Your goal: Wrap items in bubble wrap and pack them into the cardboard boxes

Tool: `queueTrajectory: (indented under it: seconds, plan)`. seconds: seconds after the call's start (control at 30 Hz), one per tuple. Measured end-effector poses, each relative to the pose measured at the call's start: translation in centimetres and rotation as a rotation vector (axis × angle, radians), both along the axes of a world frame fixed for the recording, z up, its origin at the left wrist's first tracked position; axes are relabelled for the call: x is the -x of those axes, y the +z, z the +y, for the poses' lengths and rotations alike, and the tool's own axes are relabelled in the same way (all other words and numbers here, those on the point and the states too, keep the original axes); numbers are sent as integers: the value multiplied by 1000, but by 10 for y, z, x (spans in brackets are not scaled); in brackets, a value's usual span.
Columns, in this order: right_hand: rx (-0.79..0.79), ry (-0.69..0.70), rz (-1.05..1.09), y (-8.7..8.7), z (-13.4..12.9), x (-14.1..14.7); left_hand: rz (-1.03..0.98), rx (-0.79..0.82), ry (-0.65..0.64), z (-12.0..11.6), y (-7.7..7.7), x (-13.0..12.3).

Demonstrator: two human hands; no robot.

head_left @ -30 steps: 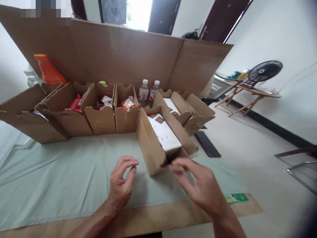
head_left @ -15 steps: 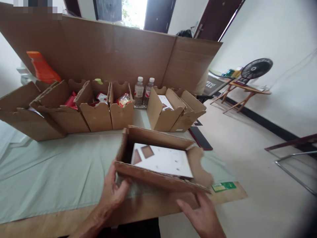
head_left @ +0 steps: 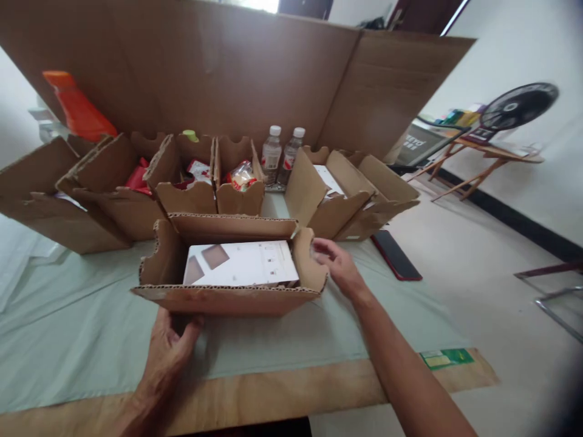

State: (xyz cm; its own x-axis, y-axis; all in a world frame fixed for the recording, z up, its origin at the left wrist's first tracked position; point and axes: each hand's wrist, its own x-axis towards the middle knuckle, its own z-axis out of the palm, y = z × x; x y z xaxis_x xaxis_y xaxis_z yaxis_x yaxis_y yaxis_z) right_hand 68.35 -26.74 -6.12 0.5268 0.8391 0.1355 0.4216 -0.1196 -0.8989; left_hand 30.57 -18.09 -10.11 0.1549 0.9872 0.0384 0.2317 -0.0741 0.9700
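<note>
In front of me sits an open cardboard box [head_left: 228,301], its long side facing me, with notched ends. Inside lies a white carton [head_left: 241,264] with brown squares printed on it. My left hand [head_left: 168,352] grips the box low at its near left corner, thumb toward me, the other fingers partly hidden beneath. At the right end, my right hand [head_left: 339,267] has its fingers curled at the notched edge, holding that end.
Behind stands a row of cardboard bins [head_left: 182,197] with red and clear packets. Two plastic bottles [head_left: 272,155] and an orange bottle [head_left: 77,109] stand before a tall cardboard panel [head_left: 204,67]. A dark phone [head_left: 396,255] lies right, near a green packet [head_left: 449,358].
The box has moved left and turned, so its long side faces me more squarely. My right hand has gone from below its near side to its right end. The camera view has shifted.
</note>
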Motion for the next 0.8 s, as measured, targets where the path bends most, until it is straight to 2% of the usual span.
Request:
queueTrajectory:
  seconds: [0.1, 0.17, 0.23, 0.33, 0.4, 0.53, 0.63, 0.7, 0.8]
  plan:
    - [6, -65, 1, -3, 17, -26, -22, 14, -29, 1, 0, -2]
    - [22, -67, 12, -3, 7, -21, -31, 20, -40, 1, -1, 0]
    - [53, -1, 21, -4, -15, 0, -34, 14, -33, -2, -1, 1]
    - [147, 223, -50, -8, -50, 43, -39, 5, -35, -6, 1, -1]
    - [198, 234, -137, -11, -57, 68, -47, 8, -67, -5, 6, -4]
    - [164, 15, -176, -7, -27, 90, -60, -64, -180, 16, 23, -16]
    - [139, -38, -176, -4, 2, 89, -1, -79, -269, 42, 34, -26]
    - [131, -31, -206, -10, 9, 90, 24, -62, -307, 54, 35, -28]
    - [182, -50, -331, -32, 2, 91, 60, -104, -327, 55, 27, -17]
